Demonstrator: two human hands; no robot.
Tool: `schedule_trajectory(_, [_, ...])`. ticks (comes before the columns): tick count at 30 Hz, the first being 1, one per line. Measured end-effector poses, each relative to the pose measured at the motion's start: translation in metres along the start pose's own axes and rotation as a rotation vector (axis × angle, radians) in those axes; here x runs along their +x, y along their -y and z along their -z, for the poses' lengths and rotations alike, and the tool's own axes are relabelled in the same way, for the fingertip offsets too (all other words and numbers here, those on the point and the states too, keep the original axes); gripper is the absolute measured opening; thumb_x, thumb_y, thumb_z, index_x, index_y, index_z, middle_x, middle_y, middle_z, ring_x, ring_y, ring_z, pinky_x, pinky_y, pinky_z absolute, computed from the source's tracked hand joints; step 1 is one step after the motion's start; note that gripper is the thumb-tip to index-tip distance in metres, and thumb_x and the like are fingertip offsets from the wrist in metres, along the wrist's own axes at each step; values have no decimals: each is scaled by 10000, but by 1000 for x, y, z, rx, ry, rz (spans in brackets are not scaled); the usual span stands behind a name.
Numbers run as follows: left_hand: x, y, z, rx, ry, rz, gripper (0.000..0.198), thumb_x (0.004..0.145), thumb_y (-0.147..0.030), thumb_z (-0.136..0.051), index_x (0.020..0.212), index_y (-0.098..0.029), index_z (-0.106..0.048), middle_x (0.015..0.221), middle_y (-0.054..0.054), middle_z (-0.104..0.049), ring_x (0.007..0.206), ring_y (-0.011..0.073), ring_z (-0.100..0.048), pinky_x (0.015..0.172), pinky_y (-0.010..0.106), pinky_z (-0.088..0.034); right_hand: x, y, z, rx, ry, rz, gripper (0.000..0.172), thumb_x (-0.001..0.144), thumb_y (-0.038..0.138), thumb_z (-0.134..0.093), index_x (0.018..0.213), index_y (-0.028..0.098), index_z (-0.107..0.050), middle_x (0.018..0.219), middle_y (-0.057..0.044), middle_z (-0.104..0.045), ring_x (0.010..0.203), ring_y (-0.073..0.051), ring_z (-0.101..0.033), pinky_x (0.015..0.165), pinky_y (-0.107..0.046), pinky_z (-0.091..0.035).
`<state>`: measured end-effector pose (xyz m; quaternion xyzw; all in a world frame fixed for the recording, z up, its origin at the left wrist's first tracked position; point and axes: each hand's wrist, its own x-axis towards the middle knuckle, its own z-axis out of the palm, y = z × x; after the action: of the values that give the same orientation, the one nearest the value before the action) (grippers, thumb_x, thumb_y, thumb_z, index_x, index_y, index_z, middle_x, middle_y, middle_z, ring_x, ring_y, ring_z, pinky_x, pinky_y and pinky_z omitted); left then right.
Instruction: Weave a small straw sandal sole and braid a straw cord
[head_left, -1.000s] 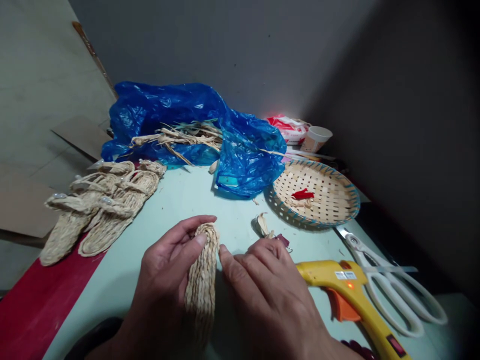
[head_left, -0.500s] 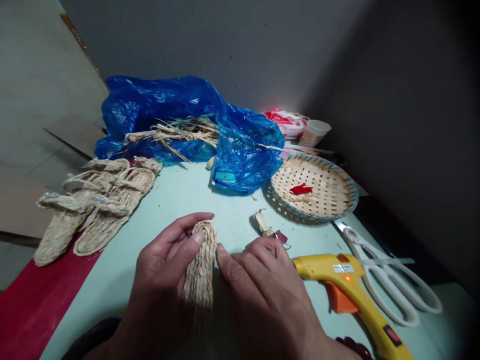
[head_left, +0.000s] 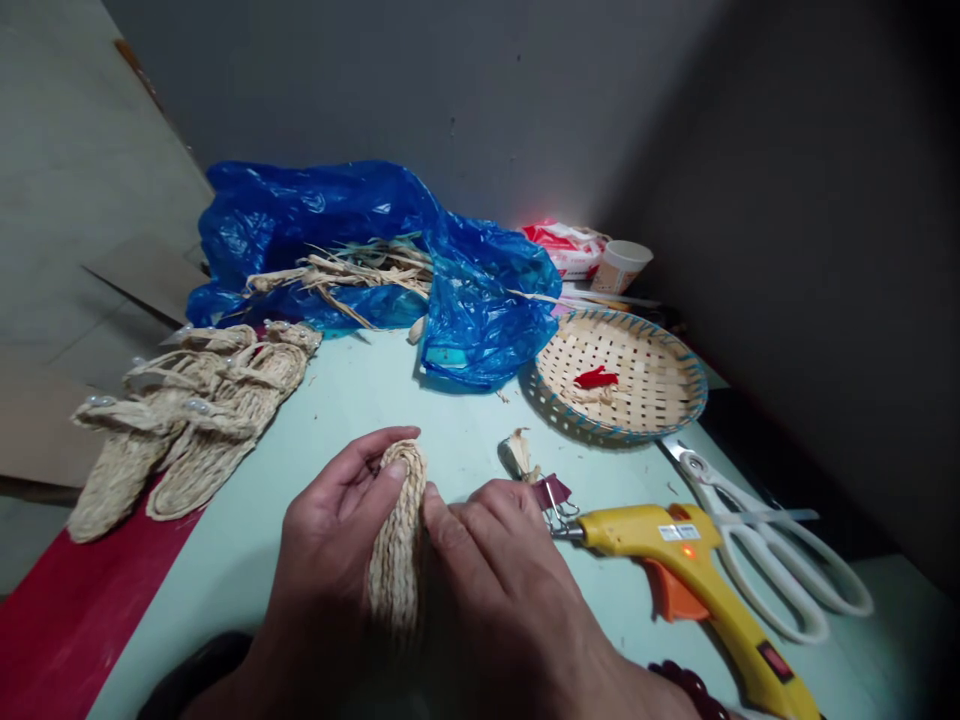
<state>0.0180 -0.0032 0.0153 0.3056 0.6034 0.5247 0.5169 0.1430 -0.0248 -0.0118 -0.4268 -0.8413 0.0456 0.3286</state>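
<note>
braidwork (head_left: 397,540), pale, ridged, round-ended, narrow

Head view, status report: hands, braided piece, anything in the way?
Left hand gripping braided piece, thumb on top. Right hand at its right edge. Glue gun lies close by right hand, not blocking.
</note>
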Motion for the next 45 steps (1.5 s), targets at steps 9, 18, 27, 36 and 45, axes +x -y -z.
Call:
schedule_trajectory(9, [7, 8, 2, -156, 24, 33, 327, 709, -319, -768, 1014, -232, -690, 717, -24, -637, 619, 97, -572, 543, 145, -472, 3, -4, 9, 163, 107, -34, 494, 794, 56, -449, 1286, 40, -490, 884, -118, -646, 765, -229, -492, 729, -393, -406])
schedule_trajectory(18, [7, 8, 0, -195, 31, 50, 344, 705, -313, -784, 1016, -205, -684, 738, -15, -650, 627, 97, -589, 551, 146, -489, 5, 4, 5, 207, 192, -137, 443, 832, 75, -415, 1264, 25, -500, 760, -88, -654, 714, -222, -521, 731, -393, -421])
schedule_trajectory(27, [2, 0, -1, -279, 67, 25, 294, 736, -255, -743, 1014, -201, -664, 771, -5, -635, 663, 121, -598, 573, 179, -516, 11, -6, 17, 435, 89, -232, 223, 942, 142, -408, 1054, 185, -595, 896, -60, -675, 836, -209, -620, 784, -357, -465])
schedule_trajectory(36, [4, 6, 6, -315, 231, 97, 326, 737, -250, -766, 1043, -222, -658, 842, 11, -646, 722, 143, -631, 656, 227, -539, 11, -11, 16, 517, -55, -214, 214, 916, 103, -492, 1066, 165, -631, 895, -53, -721, 796, -181, -658, 735, -303, -475])
schedule_trajectory(45, [12, 14, 10, -319, 166, 127, 343, 673, -211, -827, 970, -213, -654, 828, -16, -634, 772, 129, -613, 657, 178, -534, 8, -14, 10, 532, -81, -192, 175, 917, 102, -524, 993, 156, -672, 849, -43, -725, 756, -163, -665, 710, -295, -461])
